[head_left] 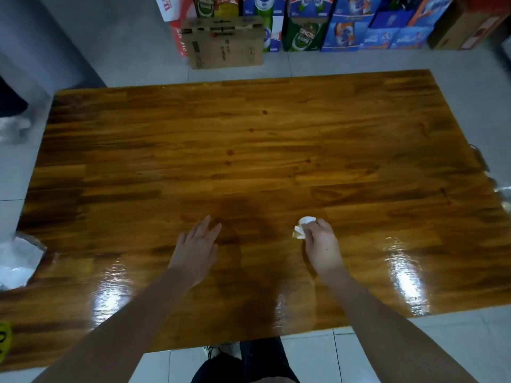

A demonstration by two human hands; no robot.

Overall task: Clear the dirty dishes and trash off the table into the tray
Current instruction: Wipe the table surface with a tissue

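Right hand (320, 246) is gripping a crumpled white tissue wad (302, 229), fingers curled closed around it, resting on the near part of the glossy brown wooden table (249, 139). Left hand (195, 250) is lying flat, fingers spread, holding nothing. Beyond the table, a brown cardboard box (225, 44) is standing on the floor.

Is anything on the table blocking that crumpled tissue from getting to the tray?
Nothing visible on the table does. The right hand already grips the crumpled tissue; the left hand hovers open and empty. The tray itself is not in view, so its path can't be judged.
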